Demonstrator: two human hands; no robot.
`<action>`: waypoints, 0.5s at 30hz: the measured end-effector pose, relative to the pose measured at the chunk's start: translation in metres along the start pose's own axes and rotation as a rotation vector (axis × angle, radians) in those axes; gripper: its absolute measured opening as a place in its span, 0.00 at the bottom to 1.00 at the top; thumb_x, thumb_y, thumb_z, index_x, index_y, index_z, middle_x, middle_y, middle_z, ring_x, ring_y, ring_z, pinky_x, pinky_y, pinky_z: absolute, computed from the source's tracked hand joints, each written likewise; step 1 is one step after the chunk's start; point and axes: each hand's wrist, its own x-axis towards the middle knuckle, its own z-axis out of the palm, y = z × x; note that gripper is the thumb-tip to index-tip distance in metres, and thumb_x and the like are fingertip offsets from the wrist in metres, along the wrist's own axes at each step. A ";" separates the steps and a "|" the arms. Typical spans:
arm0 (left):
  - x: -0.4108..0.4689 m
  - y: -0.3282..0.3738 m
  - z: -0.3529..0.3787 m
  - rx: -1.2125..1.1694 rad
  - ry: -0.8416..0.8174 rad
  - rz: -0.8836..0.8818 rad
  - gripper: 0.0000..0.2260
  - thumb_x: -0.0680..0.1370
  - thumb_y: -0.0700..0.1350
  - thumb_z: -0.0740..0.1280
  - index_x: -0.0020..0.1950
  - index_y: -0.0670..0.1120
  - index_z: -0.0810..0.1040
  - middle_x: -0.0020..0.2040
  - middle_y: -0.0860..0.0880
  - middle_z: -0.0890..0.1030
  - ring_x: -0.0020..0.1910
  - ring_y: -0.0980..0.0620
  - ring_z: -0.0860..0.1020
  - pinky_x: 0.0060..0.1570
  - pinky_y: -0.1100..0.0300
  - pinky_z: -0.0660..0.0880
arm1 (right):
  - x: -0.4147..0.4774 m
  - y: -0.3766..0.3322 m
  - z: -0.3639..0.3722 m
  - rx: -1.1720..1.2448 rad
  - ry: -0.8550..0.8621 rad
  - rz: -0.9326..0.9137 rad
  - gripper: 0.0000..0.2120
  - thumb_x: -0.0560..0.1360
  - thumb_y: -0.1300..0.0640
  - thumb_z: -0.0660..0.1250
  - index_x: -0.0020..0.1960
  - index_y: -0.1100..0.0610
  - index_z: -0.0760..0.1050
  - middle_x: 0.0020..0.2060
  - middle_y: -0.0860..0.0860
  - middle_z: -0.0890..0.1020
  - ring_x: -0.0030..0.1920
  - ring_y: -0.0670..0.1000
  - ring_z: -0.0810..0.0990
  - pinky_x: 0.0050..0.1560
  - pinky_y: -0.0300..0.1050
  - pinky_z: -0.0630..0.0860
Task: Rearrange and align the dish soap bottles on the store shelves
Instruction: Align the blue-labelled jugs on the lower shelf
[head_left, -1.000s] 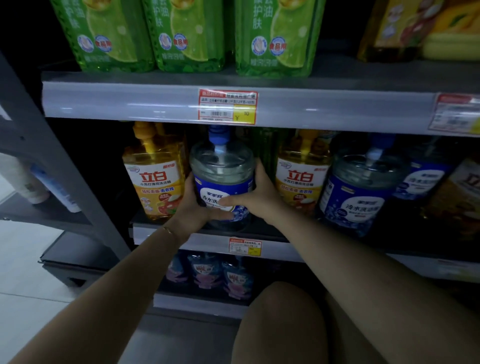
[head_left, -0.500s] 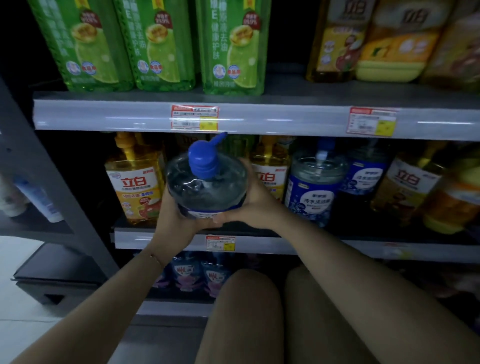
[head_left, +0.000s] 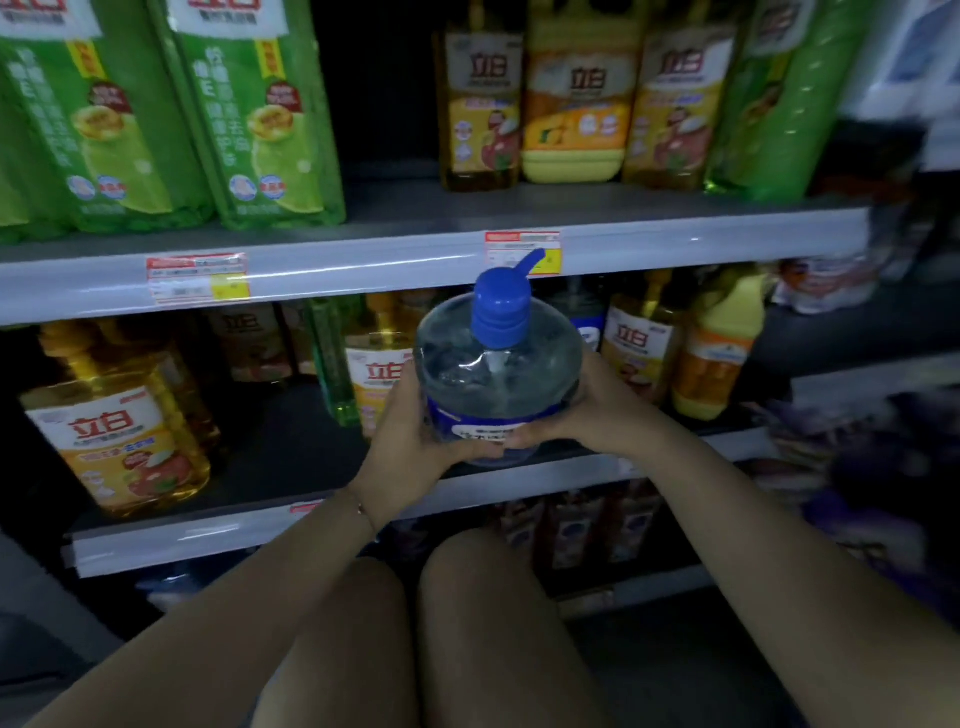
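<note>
Store aisle: dim light is falling on three shelf levels, and the right side is blurring.
Knees (head_left: 488, 623): two are filling the near view; the person is crouching.
Hands: two. The left hand (head_left: 415, 436) is clamping round the bottle's left side and the right hand (head_left: 592, 410) round its right, with the fingertips meeting on the near label.
Bottle (head_left: 498, 384): one, clear, with a blue pump. It is being held upright over the front edge of the middle shelf (head_left: 208, 540), seemingly lifted. Its long axis is running vertical and its spout is pointing up and right.
Coming move: it is probably turning on the bare gap (head_left: 280, 447) lying left of the grip, which the left hand is nearer to. A blue-label bottle (head_left: 587, 322) is also standing just behind right, so that row is looking equally possible.
Middle shelf, counted: at least five yellow bottles (head_left: 119, 441) are standing here, one of them at the left end. One green bottle (head_left: 332, 358) is standing beside the gap.
Top shelf (head_left: 363, 265), counted: two whole green packs (head_left: 260, 119) are standing left, three yellow jugs (head_left: 571, 104) centre, and one green pack right.
Bottom shelf: it is showing too dark for counting.
</note>
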 end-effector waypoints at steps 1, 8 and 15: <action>0.006 -0.004 0.012 0.006 -0.003 -0.011 0.43 0.59 0.45 0.82 0.70 0.42 0.67 0.63 0.48 0.77 0.62 0.54 0.77 0.56 0.57 0.78 | -0.004 0.004 -0.011 -0.010 0.015 0.013 0.46 0.56 0.59 0.83 0.68 0.44 0.65 0.62 0.41 0.76 0.63 0.42 0.74 0.62 0.48 0.75; 0.031 -0.026 0.095 -0.033 0.038 -0.105 0.43 0.58 0.42 0.83 0.69 0.42 0.69 0.63 0.50 0.78 0.61 0.56 0.77 0.54 0.64 0.78 | -0.020 0.040 -0.065 -0.110 0.080 0.066 0.44 0.57 0.59 0.83 0.63 0.34 0.64 0.64 0.37 0.69 0.67 0.44 0.68 0.65 0.51 0.71; 0.060 -0.055 0.142 -0.029 0.137 -0.197 0.32 0.62 0.34 0.80 0.61 0.49 0.72 0.51 0.58 0.77 0.49 0.62 0.78 0.56 0.58 0.78 | 0.000 0.087 -0.089 -0.037 0.076 0.124 0.44 0.61 0.75 0.77 0.63 0.40 0.64 0.59 0.40 0.74 0.60 0.39 0.76 0.51 0.39 0.79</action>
